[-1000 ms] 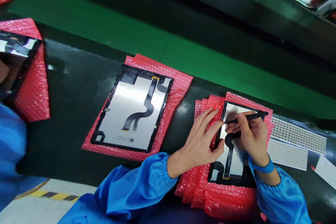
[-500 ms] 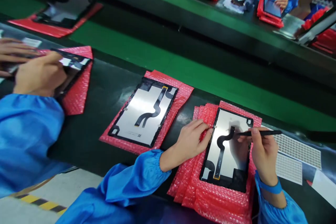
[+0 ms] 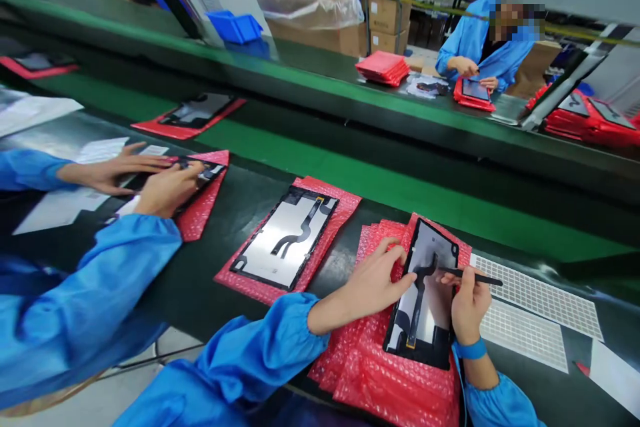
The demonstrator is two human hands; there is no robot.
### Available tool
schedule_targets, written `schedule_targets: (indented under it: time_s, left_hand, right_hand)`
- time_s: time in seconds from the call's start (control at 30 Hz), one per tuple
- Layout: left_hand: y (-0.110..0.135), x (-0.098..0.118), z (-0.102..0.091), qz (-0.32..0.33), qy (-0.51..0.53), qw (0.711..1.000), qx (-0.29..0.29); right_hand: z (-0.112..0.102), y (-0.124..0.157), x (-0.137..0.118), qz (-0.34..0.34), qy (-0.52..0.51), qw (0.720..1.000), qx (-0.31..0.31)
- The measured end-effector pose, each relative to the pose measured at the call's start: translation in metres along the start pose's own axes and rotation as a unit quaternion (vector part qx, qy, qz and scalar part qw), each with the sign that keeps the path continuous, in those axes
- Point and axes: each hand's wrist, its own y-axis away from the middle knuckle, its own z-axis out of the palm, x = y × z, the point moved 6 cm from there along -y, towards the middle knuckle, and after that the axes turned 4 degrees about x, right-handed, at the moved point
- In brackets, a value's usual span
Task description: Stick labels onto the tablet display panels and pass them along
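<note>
A display panel (image 3: 428, 324) with a silver back, black frame and dark curved ribbon cable (image 3: 419, 293) rests on a stack of red bubble-wrap bags (image 3: 373, 373). My left hand (image 3: 375, 280) grips its left edge, thumb over the frame and fingers at the side; the panel looks tilted, left side raised. Pinched in my right hand (image 3: 471, 303) are slim black tweezers (image 3: 480, 277), their tip close to the cable's upper end. Whether the tip touches the cable is hard to tell. My right wrist wears a blue band (image 3: 471, 349).
Another panel (image 3: 270, 250) lies on red bubble wrap to the left. Beyond it, a co-worker's hands (image 3: 167, 187) work on a panel. White label sheets (image 3: 540, 293) lie on the right. A green conveyor (image 3: 320, 170) runs behind; across it another person (image 3: 480, 57) handles a panel.
My view has tilted up, showing more of the far side. My left thumb has moved onto the panel's edge, and the panel now looks tilted. The tweezers stay near the cable end.
</note>
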Motion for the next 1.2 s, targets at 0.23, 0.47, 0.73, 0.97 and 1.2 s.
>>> schedule_targets:
  time_s: [0.23, 0.47, 0.73, 0.97, 1.2]
  left_hand:
    - [-0.004, -0.001, -0.002, -0.041, -0.031, 0.998, -0.033]
    - [-0.006, -0.006, 0.007, -0.066, 0.066, 0.995, -0.039]
    - [-0.018, 0.022, 0.012, -0.041, 0.003, 0.998, -0.039]
    - [-0.027, 0.013, 0.014, -0.022, -0.127, 0.991, -0.048]
    - [-0.024, 0.018, 0.017, -0.035, -0.067, 0.994, -0.082]
  right_hand:
    - [-0.001, -0.002, 0.008, 0.007, -0.026, 1.0, 0.007]
    - [0.0, -0.003, 0.011, 0.016, -0.052, 0.998, 0.019]
    - [-0.006, -0.003, 0.013, 0.018, -0.047, 0.997, 0.054]
    - [-0.006, 0.002, 0.034, 0.047, -0.087, 0.993, 0.061]
    - [-0.001, 0.005, 0.041, 0.064, -0.116, 0.988, 0.077]
